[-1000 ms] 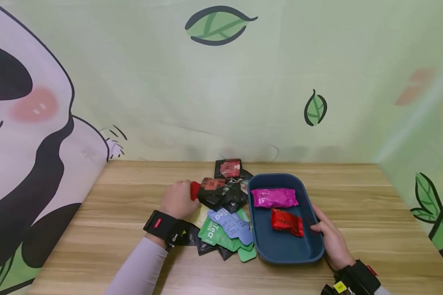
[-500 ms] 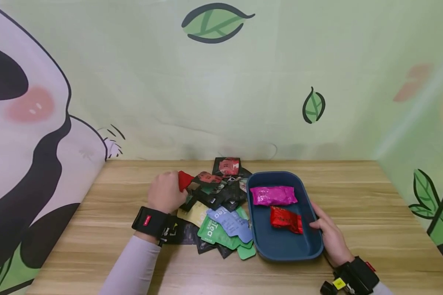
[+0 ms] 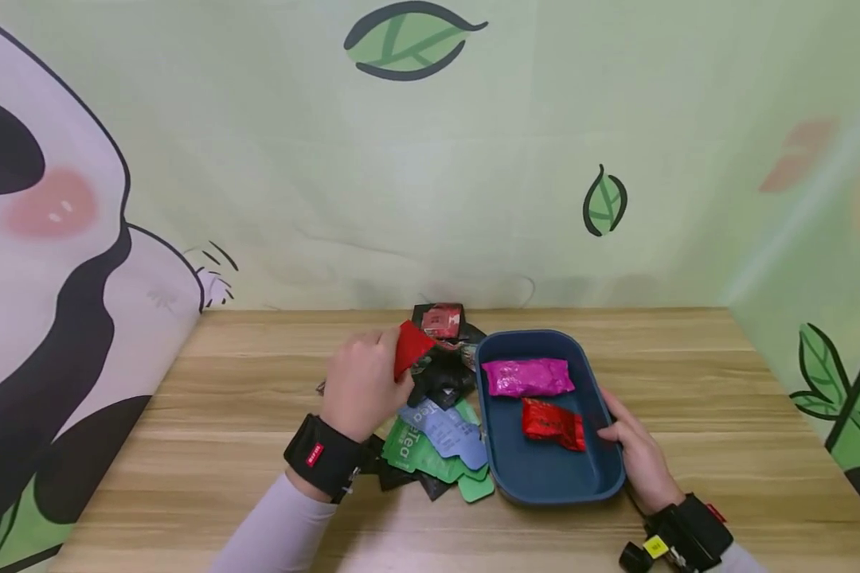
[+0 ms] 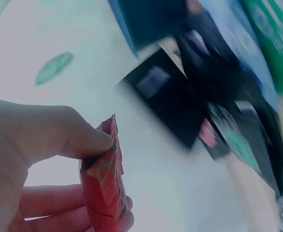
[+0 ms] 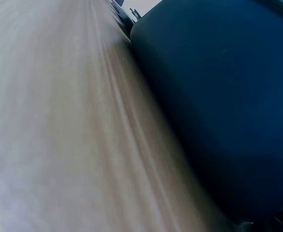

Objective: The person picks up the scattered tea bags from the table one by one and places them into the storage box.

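My left hand (image 3: 364, 386) pinches a red foil packet (image 3: 412, 348) between thumb and fingers, above the heap of sachets. In the left wrist view the same crinkled packet (image 4: 102, 193) stands between the thumb and the curled fingers. On the right, my right hand (image 3: 641, 461) grips the side of a dark blue rectangular box (image 3: 545, 480), thumb over the rim and fingers along the outer wall. Inside the box lie a magenta packet (image 3: 529, 377) and a red packet (image 3: 553, 424). The right wrist view shows mostly the box's outer wall (image 5: 218, 96).
Left of the box is a heap of sachets: black ones (image 3: 444, 376), a blue one (image 3: 444, 434), green ones (image 3: 419, 454), and a black sachet with a red label (image 3: 440, 320) at the back. They lie on a wooden table (image 3: 244, 446) against a printed backdrop (image 3: 473, 199).
My left hand first drew the red packet left out of the heap, then lifted and carried it back rightward over the sachets. The right hand stays on the box.
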A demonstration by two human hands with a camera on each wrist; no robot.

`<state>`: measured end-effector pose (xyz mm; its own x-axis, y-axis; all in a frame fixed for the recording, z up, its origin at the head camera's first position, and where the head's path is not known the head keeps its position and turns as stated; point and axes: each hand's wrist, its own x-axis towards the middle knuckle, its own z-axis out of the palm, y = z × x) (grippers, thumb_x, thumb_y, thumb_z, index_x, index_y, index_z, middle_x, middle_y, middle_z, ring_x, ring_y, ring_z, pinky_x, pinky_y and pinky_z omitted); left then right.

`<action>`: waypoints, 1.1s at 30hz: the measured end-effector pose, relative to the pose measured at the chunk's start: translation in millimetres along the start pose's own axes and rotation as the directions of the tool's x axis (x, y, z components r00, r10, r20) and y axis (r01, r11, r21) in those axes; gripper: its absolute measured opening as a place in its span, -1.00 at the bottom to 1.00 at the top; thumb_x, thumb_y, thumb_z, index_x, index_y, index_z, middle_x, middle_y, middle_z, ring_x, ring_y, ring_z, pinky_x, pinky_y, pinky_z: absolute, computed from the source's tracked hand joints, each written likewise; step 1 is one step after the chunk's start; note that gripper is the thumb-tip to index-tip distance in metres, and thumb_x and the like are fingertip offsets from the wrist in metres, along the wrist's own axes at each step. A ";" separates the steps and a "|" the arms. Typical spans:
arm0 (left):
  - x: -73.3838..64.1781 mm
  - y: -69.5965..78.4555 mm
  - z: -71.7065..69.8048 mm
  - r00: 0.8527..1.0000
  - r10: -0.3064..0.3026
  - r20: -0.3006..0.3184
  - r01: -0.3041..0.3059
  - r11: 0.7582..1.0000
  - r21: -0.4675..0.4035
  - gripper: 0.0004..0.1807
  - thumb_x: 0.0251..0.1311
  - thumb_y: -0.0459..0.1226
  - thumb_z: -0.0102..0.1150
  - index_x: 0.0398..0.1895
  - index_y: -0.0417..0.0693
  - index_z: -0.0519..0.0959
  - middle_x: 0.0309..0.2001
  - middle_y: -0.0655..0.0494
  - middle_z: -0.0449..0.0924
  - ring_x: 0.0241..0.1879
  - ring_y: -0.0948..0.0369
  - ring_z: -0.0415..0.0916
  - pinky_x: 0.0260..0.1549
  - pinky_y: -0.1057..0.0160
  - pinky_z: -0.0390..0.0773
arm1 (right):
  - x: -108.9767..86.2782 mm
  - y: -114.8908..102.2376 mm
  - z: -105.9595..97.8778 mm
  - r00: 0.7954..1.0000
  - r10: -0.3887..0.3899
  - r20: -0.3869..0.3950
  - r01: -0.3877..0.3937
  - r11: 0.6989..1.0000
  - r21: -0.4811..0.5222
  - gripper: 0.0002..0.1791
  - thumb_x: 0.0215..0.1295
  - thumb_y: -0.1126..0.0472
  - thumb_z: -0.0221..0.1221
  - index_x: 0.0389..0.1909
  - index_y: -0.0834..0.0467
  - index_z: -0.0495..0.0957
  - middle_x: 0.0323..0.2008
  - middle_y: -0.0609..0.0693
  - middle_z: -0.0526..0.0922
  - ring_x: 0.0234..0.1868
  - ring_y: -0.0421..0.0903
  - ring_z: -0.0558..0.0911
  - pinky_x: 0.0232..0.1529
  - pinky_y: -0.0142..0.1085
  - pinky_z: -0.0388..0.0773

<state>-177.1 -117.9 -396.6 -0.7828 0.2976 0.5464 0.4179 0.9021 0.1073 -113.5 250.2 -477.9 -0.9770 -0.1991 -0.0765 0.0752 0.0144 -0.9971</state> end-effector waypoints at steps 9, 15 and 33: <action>-5.8 51.0 -7.8 0.987 0.160 0.031 -0.148 0.962 -0.231 -0.45 -0.03 -0.14 0.32 0.08 -0.18 0.63 -0.16 0.04 0.67 -0.28 0.20 0.54 -0.37 0.26 0.56 | 0.3 1.2 -1.3 1.000 -0.026 0.015 0.026 0.999 0.021 -0.25 0.41 0.30 -0.25 0.62 0.18 -0.16 0.60 0.13 -0.16 0.53 0.01 -0.03 0.25 -0.50 0.24; -11.7 90.7 -2.5 0.935 0.326 0.137 -0.252 0.886 -0.389 -0.44 0.01 -0.07 0.32 0.12 -0.09 0.61 -0.07 0.15 0.66 -0.21 0.29 0.50 -0.25 0.36 0.52 | -0.3 2.4 -1.9 0.999 -0.032 0.009 0.032 0.999 0.023 -0.25 0.41 0.30 -0.24 0.62 0.20 -0.16 0.60 0.16 -0.15 0.48 -0.19 0.09 0.24 -0.49 0.26; -27.3 120.4 21.8 0.823 0.525 0.218 -0.359 0.777 -0.518 -0.27 0.07 0.08 0.30 0.31 -0.01 0.50 0.26 0.16 0.50 0.16 0.30 0.43 0.18 0.37 0.35 | 1.0 5.1 -2.9 0.998 -0.065 0.027 0.064 0.997 0.037 -0.25 0.41 0.32 -0.26 0.61 0.22 -0.16 0.58 0.23 -0.11 0.40 -0.30 0.23 0.25 -0.45 0.29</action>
<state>-115.5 -10.6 -416.7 -0.5250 0.7865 0.3253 0.8440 0.4322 0.3175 -114.7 252.9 -483.1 -0.9741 -0.2259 -0.0112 0.0195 -0.0344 -0.9992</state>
